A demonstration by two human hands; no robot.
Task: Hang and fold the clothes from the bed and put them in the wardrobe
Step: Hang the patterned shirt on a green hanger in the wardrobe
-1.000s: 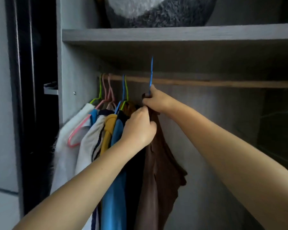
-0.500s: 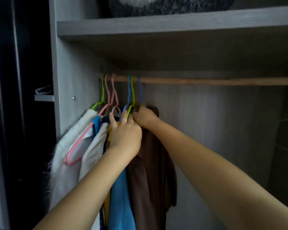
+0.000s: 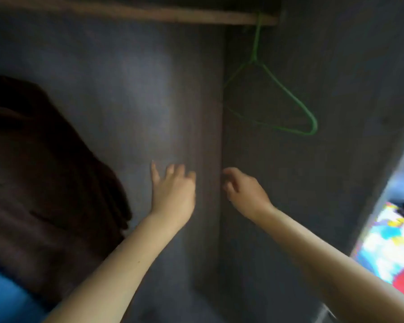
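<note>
Inside the wardrobe a brown garment (image 3: 44, 173) hangs at the left, with a bit of a blue garment (image 3: 2, 297) below it. Both hands are in the air in front of the wardrobe's grey back wall (image 3: 131, 89), apart from the clothes. My left hand (image 3: 173, 192) has loosely spread fingers and holds nothing. My right hand (image 3: 245, 190) has loosely curled fingers and is empty too. An empty green hanger (image 3: 287, 94) hangs from the wooden rail (image 3: 173, 16) at the right end. The picture is blurred.
The wardrobe's right side wall (image 3: 336, 113) closes the space at the right. Beyond its edge, bright multicoloured fabric (image 3: 387, 248) shows at the lower right.
Both hands have let go of the brown garment's hanger and drawn back to the right. The view has swung right and down; the hanging clothes now sit at the left edge.
</note>
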